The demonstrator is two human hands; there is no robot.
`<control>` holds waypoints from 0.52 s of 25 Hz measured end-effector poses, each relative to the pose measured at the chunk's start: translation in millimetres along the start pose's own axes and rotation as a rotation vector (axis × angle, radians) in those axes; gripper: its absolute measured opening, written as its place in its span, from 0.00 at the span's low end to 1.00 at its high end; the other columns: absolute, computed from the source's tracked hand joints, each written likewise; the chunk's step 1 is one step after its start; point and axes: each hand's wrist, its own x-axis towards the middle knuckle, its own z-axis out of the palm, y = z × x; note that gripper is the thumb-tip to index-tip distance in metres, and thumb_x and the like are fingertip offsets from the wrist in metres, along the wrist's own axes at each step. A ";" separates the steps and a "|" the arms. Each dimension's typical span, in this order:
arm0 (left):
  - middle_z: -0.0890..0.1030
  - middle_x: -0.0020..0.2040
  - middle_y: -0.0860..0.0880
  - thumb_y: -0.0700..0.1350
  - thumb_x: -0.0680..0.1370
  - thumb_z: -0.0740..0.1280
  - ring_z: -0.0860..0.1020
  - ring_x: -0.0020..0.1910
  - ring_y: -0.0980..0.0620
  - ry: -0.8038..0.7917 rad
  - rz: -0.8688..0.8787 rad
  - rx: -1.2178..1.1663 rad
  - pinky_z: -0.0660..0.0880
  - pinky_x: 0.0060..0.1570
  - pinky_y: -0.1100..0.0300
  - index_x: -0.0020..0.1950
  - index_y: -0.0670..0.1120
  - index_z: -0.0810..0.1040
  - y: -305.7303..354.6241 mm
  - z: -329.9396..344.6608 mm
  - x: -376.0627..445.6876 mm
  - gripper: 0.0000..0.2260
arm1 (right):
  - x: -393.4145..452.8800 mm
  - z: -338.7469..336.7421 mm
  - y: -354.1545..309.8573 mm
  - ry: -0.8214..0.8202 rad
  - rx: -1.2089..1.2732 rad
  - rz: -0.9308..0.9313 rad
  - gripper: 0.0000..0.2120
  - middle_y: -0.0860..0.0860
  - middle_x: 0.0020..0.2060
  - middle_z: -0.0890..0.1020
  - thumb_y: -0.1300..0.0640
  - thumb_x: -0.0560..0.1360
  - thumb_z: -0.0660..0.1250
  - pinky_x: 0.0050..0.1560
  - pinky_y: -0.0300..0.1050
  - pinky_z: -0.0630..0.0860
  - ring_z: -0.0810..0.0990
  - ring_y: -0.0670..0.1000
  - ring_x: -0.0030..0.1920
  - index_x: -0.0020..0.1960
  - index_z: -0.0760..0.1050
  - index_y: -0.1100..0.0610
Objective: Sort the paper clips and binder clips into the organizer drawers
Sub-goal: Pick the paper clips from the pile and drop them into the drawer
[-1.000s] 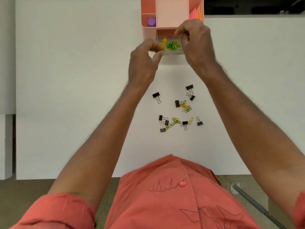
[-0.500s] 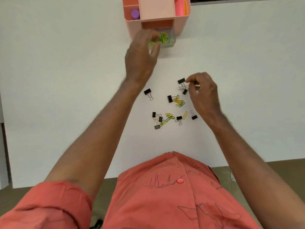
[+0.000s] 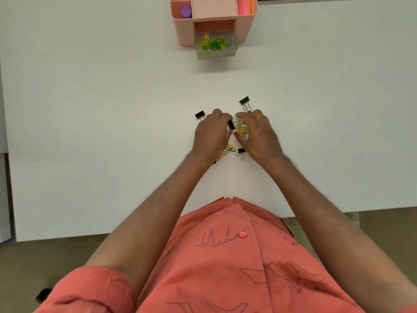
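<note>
Lighting: bright, even, overhead; white table (image 3: 90,109) shows faint soft shadows. Slight overall softness; wide-angle bending at edges.

A single head-worn, wide-angle view looked forward and steeply down from above the person's chest. The shirt front (image 3: 237,256) filled the bottom edge, nearest the lens, and both forearms ran up from there to mid-frame. The white worktop (image 3: 90,109) spread across most of the picture. The pink organizer (image 3: 246,26) stood farthest off, cut by the top edge.
</note>
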 end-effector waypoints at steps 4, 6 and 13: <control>0.78 0.57 0.49 0.46 0.77 0.70 0.80 0.54 0.46 0.002 -0.004 0.008 0.77 0.51 0.50 0.64 0.49 0.77 -0.3 -3.7 4.4 0.15 | 0.8 0.9 2.6 0.054 0.048 0.006 0.13 0.51 0.57 0.76 0.56 0.78 0.70 0.52 0.54 0.79 0.76 0.53 0.59 0.62 0.76 0.52; 0.79 0.57 0.49 0.45 0.77 0.69 0.79 0.54 0.47 -0.004 -0.004 -0.011 0.77 0.52 0.50 0.64 0.49 0.77 -0.4 -5.1 2.0 0.15 | 1.5 0.3 4.2 0.063 0.083 0.028 0.10 0.49 0.54 0.76 0.56 0.78 0.70 0.50 0.54 0.79 0.77 0.52 0.55 0.58 0.76 0.52; 0.78 0.57 0.49 0.41 0.79 0.67 0.78 0.54 0.48 -0.014 -0.056 -0.093 0.77 0.53 0.51 0.65 0.48 0.75 -7.6 -9.7 0.0 0.15 | 1.0 -6.2 12.7 0.006 0.098 0.055 0.08 0.50 0.51 0.77 0.57 0.77 0.72 0.50 0.54 0.80 0.80 0.52 0.49 0.55 0.77 0.53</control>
